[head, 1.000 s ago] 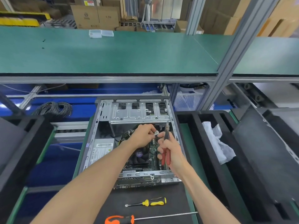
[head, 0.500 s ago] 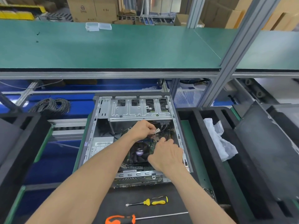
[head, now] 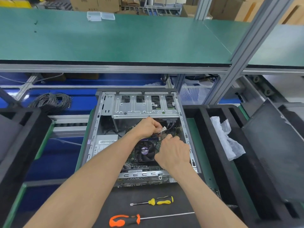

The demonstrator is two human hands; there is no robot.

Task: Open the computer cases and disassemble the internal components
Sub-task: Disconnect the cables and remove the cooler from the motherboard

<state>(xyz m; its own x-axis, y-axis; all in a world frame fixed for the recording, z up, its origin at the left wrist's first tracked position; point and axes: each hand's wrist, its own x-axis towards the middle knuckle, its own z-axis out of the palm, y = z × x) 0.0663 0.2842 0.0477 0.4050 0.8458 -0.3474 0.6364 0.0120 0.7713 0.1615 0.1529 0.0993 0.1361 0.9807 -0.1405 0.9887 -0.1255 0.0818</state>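
Lying open at the middle of the black mat (head: 148,195), the computer case (head: 97,129) still holds its CPU fan (head: 144,151) and drive cage (head: 144,106), so most disassembly is judged to remain. A bundle of wires (head: 162,130) is pinched by the left hand (head: 148,127). The right hand (head: 174,152) is curled beside it, but what it holds is hidden.

Hands (head: 162,140) grip cables (head: 162,131) — open case (head: 186,129).

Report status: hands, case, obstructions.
Left hand pinching cable bundle. Right hand curled at connector, grip hidden. Case open, fan seated. No obstruction visible.
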